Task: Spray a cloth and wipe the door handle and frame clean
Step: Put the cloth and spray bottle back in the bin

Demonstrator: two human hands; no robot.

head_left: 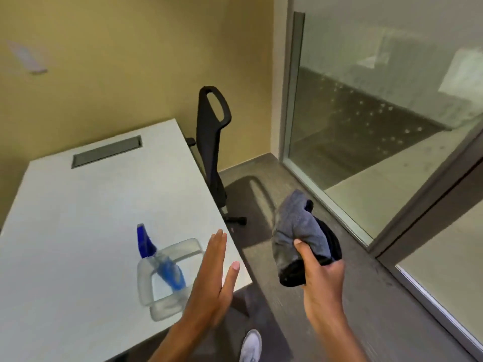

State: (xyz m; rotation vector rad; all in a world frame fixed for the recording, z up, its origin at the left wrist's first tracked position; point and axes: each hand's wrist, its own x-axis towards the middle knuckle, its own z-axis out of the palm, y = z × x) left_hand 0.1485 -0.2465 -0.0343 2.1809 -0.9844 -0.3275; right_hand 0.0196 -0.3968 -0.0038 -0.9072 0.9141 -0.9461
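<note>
Right grip: the right hand [324,278] is closed around a bunched grey cloth [298,231], and most of the fabric stands above the fist.
Left grip: the left hand [211,278] is flat with straight fingers and holds nothing.
Bottle [156,259]: it is blurred, on the table [78,205] just left of the free palm and apart from it.
Frame [418,207]: a grey metal frame with glass, right of the cloth hand and beyond it. No handle is in view.
Step, as I judge: wetting the cloth.
Doing it well: take the bottle with the free hand and aim the nozzle at the fabric above the fist. Open a flat face of cloth first so the spray lands evenly. Keep the mist off the glass.
Risk: a tight wad wets only on the outside.
</note>
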